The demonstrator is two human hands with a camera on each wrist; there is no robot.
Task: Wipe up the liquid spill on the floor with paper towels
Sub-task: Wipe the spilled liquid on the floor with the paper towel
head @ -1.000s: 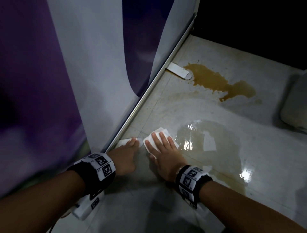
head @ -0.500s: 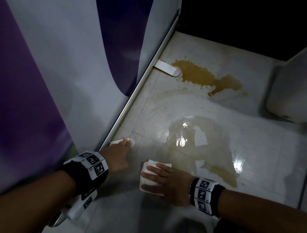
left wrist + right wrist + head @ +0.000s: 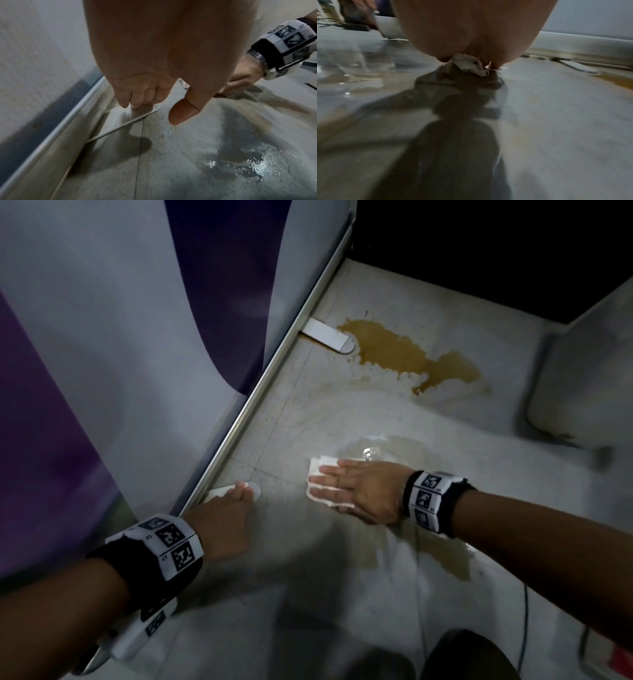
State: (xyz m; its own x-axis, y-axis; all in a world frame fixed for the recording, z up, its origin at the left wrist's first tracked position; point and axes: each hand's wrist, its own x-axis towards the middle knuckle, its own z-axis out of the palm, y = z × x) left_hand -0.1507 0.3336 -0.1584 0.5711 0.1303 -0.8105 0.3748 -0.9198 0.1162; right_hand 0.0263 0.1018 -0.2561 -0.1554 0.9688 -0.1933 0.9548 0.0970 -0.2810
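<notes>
On the floor (image 3: 445, 594) in the head view, the right hand (image 3: 363, 491) is pressing the paper towel (image 3: 320, 465) flat at the near puddle's (image 3: 394, 450) edge, fingers (image 3: 329, 481) straight; one small sheet is likely soaking through and smearing, while the brown spill (image 3: 404, 354) is lying untouched well beyond. The left hand (image 3: 219, 522) is resting on a white floor bracket (image 3: 255, 489). In the left wrist view, its fingers (image 3: 135, 100) are curling loosely, holding nothing. In the right wrist view, the towel is bunching under the palm.
</notes>
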